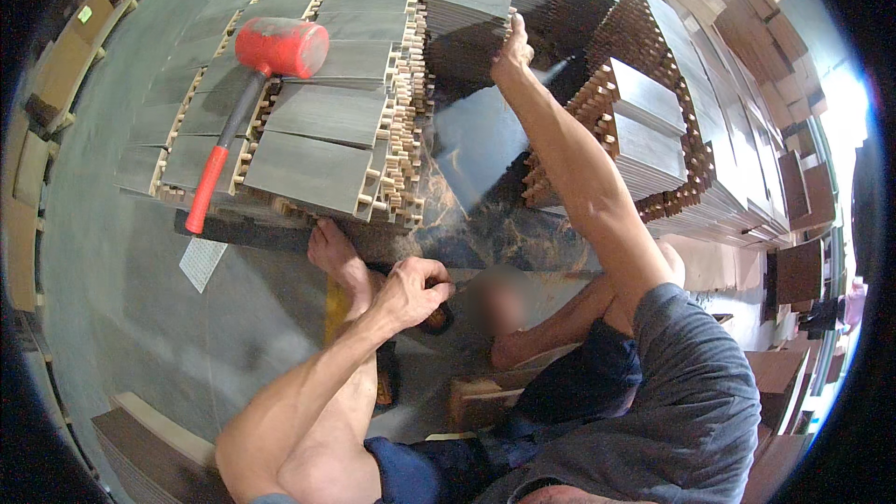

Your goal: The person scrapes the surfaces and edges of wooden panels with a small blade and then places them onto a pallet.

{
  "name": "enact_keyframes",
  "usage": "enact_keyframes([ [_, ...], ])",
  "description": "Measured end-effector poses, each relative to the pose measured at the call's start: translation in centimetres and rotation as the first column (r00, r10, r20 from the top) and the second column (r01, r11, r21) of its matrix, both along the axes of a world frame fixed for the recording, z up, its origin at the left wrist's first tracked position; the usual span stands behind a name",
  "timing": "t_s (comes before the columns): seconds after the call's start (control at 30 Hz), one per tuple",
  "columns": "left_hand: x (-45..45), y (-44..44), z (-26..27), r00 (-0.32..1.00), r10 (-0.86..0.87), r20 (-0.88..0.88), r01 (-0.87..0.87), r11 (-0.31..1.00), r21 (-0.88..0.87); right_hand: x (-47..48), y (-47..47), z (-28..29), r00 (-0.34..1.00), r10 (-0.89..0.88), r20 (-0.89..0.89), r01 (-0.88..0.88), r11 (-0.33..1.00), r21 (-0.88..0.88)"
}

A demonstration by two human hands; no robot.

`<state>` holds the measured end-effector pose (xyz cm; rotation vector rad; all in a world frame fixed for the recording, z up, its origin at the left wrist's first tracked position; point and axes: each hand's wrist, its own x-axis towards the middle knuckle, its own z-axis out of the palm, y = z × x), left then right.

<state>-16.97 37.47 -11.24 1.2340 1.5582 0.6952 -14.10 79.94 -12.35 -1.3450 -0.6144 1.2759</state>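
Note:
My left hand point(413, 290) is held over the near edge of a dark, dusty board point(504, 241), its fingers curled and thumb close to the fingertips; whether something small is between them cannot be seen. My right hand point(514, 52) reaches far forward, its fingertips at the edge of a stack of grey panels point(465, 3) with short wooden dowels in their sides; its grip is not clear. Left of the board, more stacked grey panels point(308, 161) show rows of protruding dowels point(402, 126). A red mallet point(280, 47) with a grey and red handle lies across these panels.
Stacks of doweled panels point(647, 129) stand at the right, under and beside my right forearm. A perforated light piece point(203, 262) lies at lower left. My bare legs and feet point(336, 252) are close to the board. Brown boards point(150, 455) stand lower left; more stacks line both sides.

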Motion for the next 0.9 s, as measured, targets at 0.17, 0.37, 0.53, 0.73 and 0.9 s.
enact_keyframes([
  [0.17, 0.2, 0.4, 0.4, 1.000, 0.000, 0.001, 0.000, 1.000, 0.030, -0.2, 1.2, 0.8, 0.989, 0.127, -0.074, -0.133, 0.988, -0.080],
  [0.37, -0.1, 0.3, 0.2, 1.000, -0.005, -0.013, 0.005, 1.000, -0.018, -1.6, 0.1, 2.9, 0.938, 0.214, -0.273, -0.240, 0.968, -0.068],
  [0.53, 0.0, 0.0, 0.4, 1.000, 0.011, -0.023, -0.011, 1.000, -0.015, -1.7, -1.2, 2.8, 0.933, 0.098, -0.348, -0.131, 0.989, -0.072],
  [0.73, 0.7, 0.1, 1.4, 0.999, 0.001, -0.050, 0.003, 0.997, 0.079, -0.6, -4.0, 1.4, 0.893, -0.037, -0.448, 0.034, 0.999, -0.014],
  [0.9, 0.5, -0.6, 0.7, 0.998, 0.057, -0.008, -0.056, 0.995, 0.082, 1.3, -7.6, -0.8, 0.885, -0.003, -0.466, -0.010, 1.000, -0.026],
])
